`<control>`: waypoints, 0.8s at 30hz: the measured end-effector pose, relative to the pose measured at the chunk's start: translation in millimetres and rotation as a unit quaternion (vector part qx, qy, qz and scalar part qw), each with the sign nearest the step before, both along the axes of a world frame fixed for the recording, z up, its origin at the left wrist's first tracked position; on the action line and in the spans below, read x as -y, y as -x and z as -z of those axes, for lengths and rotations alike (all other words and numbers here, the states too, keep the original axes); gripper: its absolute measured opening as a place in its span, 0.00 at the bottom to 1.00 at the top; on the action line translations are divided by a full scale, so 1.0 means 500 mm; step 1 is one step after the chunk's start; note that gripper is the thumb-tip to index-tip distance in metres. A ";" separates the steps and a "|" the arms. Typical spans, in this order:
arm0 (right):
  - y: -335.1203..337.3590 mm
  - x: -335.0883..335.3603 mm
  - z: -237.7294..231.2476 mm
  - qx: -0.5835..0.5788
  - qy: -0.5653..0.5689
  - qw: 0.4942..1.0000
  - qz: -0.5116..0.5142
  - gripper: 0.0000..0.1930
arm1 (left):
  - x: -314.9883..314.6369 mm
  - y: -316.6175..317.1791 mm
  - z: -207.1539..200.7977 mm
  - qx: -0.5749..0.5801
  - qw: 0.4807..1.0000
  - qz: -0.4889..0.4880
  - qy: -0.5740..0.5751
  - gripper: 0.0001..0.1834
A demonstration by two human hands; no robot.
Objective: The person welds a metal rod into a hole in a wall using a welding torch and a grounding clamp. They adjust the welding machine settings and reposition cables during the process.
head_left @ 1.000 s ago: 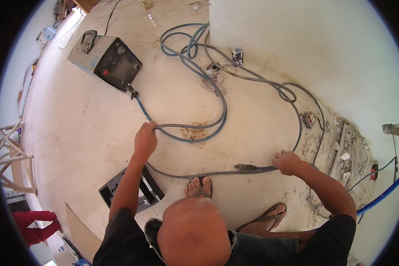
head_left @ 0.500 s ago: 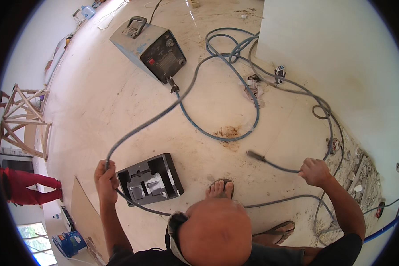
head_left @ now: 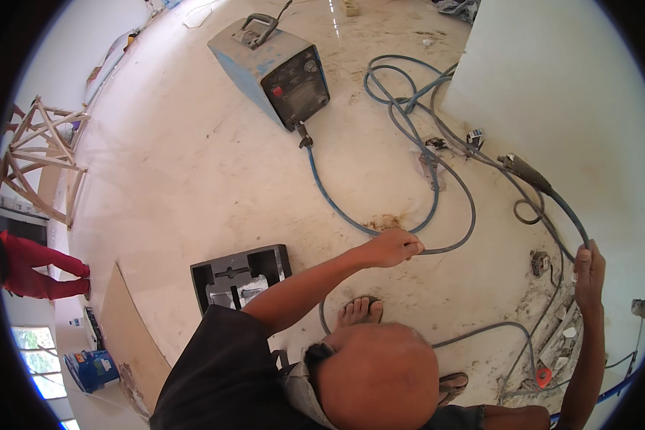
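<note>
The left hand [head_left: 393, 248] is closed around the blue-grey cable [head_left: 351, 218] that runs across the floor [head_left: 193, 179] from the welding machine [head_left: 272, 68]. Further right, the right hand [head_left: 588, 276] grips the same cable just below its electrode holder [head_left: 524, 170]. Slack loops lie beside the sandalled foot [head_left: 358, 312], so a hard pull could snag them, trip the person or drag the machine.

- Pretty clearly a building site, or a room mid-renovation, not a lived-in home
- Bare pale floor [head_left: 193, 179], dusty and stained, with rubble and debris [head_left: 559, 322] along the white wall [head_left: 573, 93]
- A boxy blue-grey welding machine [head_left: 276, 68] sits right on the floor, blue cables [head_left: 408, 122] looping everywhere
- Open grey tool case [head_left: 240, 276] lying nearby
- Rough wooden trestle frame [head_left: 39, 154] at the side, plus a flat board [head_left: 132, 322]
</note>
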State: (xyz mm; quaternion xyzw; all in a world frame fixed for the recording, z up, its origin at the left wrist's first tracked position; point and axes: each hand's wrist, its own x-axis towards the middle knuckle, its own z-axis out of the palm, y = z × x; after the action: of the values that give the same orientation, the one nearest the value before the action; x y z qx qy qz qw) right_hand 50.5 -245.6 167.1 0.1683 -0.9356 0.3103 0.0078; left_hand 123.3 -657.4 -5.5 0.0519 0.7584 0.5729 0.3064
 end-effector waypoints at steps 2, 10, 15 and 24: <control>-0.019 0.043 0.001 0.055 -0.016 0.998 -0.024 0.22 | -0.013 0.046 0.088 -0.060 0.987 0.035 0.147 0.21; -0.090 0.099 0.050 0.316 0.034 0.948 -0.026 0.20 | -0.080 0.079 0.055 -0.242 0.904 -0.106 0.336 0.21; -0.115 0.052 0.181 0.267 -0.251 0.902 -0.227 0.19 | 0.007 0.142 0.004 -0.288 0.904 -0.225 0.220 0.15; -0.107 0.092 0.259 0.332 -0.313 0.850 -0.262 0.26 | 0.102 -0.121 -0.559 -0.015 0.999 0.048 -0.014 0.49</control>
State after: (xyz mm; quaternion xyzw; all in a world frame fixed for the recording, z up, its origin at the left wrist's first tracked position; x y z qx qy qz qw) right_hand 104.2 -291.7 37.8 0.2877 -0.8512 0.0289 -0.4380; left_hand 183.7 -708.5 273.9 0.1006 0.7516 0.5671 0.3215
